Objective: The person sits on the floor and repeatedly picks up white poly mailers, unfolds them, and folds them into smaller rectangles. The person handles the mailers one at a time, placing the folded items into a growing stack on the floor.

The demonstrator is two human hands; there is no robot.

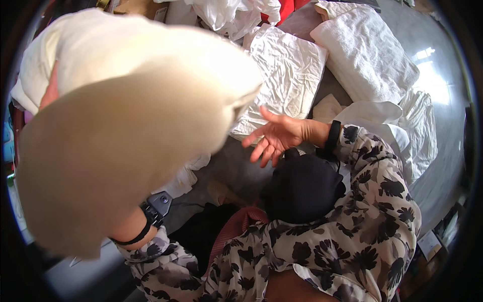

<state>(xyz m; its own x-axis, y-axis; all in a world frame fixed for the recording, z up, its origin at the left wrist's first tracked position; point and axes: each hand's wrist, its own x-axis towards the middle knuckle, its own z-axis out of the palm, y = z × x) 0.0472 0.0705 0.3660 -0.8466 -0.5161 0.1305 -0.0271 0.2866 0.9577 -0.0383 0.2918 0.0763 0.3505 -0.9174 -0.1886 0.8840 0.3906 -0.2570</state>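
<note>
A large, thick bundle of cream-white cloth (136, 116) is raised at the left, blurred, covering much of the view. My left forearm passes behind it. A small part of my left hand (50, 90) shows pressed against the bundle near its far left side; the other fingers are hidden. My right hand (275, 135) is open and empty, fingers spread, just right of the bundle. Behind that hand lies a folded, wrinkled white sheet (292, 65). Farther right is a folded white towel (365, 53).
Crumpled white cloths (422, 136) lie on the grey floor (443, 171) at the right. A white plastic bag (234, 15), a red item (291, 9) and a cardboard box (135, 7) are at the far side. Another plastic bag (182, 182) sits below the bundle.
</note>
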